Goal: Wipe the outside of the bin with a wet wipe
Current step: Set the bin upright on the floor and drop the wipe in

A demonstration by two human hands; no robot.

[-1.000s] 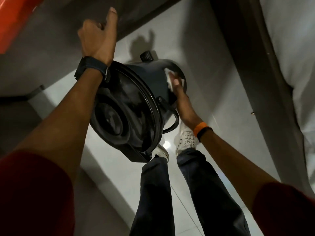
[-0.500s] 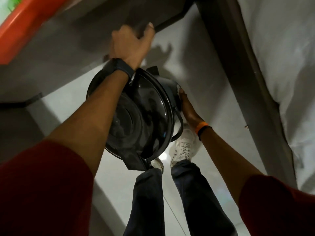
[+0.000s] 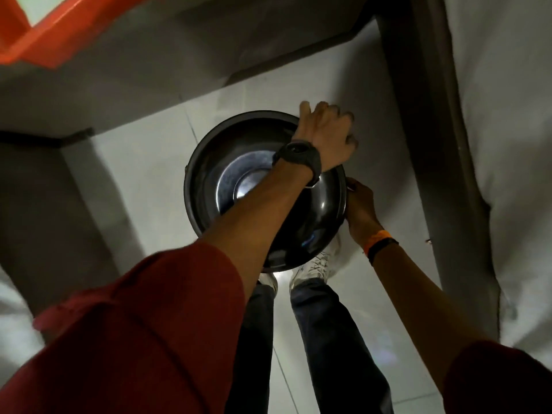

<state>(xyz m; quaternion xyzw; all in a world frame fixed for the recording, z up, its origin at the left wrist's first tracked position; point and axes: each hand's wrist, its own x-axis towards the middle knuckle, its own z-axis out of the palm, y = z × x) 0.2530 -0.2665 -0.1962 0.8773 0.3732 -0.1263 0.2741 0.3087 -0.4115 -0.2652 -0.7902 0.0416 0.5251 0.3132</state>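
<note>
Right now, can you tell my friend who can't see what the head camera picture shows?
A person holds a round black bin over a pale tiled floor, its top facing the camera. The left hand grips the far rim; the right hand presses its side. No wipe visible.

Pale tiled floor (image 3: pixel 143 150) underfoot. An orange plastic item (image 3: pixel 44 40) sits at the upper left. White sheeting (image 3: pixel 507 115) hangs at right beside a dark frame (image 3: pixel 418 130).
</note>
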